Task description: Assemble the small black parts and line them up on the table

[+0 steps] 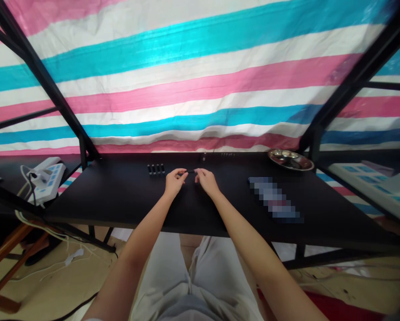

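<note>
Both my hands rest on the black table [120, 196] near its middle. My left hand [174, 182] and my right hand [206, 180] each pinch one end of a thin dark rod-like piece [189, 171] held between them, just above the tabletop. A short row of several small black cylinders [156, 169] stands a little to the left of my left hand. More tiny dark parts [227, 154] lie at the table's back edge.
A round metal dish [290, 159] sits at the back right. A blurred flat object [276, 199] lies right of my hands. A white power strip [48, 176] with cables lies on the left. Black frame bars [39, 71] slant up both sides before a striped tarp.
</note>
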A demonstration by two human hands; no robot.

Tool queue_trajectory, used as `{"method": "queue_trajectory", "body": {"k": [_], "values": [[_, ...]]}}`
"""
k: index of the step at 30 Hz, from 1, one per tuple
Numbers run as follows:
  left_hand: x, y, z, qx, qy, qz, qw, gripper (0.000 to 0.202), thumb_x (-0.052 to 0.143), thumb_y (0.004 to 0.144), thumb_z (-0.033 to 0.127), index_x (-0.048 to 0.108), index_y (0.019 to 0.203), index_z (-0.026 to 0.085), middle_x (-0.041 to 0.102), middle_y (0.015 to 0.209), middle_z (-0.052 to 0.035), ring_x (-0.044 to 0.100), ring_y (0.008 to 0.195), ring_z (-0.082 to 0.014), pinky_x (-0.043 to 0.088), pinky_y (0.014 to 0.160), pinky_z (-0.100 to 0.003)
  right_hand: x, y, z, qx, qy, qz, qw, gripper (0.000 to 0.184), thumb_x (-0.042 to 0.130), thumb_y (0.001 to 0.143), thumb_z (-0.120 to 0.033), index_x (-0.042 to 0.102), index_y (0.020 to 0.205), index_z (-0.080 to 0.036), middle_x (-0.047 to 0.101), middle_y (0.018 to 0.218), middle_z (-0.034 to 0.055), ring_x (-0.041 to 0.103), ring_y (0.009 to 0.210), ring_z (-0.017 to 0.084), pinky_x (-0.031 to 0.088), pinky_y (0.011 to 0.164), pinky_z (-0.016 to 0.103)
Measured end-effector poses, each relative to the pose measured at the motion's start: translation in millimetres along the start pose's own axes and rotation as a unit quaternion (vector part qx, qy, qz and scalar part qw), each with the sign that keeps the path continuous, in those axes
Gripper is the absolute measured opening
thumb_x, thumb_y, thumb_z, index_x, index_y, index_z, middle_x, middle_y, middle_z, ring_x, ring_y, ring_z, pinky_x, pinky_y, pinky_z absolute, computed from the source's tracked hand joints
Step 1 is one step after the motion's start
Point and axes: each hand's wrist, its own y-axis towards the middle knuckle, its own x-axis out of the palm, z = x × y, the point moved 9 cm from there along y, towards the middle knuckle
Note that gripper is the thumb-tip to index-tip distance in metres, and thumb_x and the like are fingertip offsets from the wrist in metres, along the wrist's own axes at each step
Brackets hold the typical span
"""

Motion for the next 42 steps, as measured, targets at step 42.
{"method": "queue_trajectory", "body": {"k": [42], "values": [[-11.6, 81.6, 50.3, 0.129, 0.63, -0.246, 0.725, 0.008, 0.067, 0.061, 0.014, 0.067, 0.069, 0.015, 0.065, 0.093, -0.0096, 0.053, 0.095, -0.0244, 0.031, 0.085, -0.034, -2.0, -0.3, 0.9, -0.079, -0.129, 0.003, 0.989, 0.03, 0.04, 0.074, -0.024, 0.065, 0.089, -0.018, 0.065, 0.075, 0.0033, 0.057, 0.064, 0.015, 0.044, 0.069, 0.028]]}}
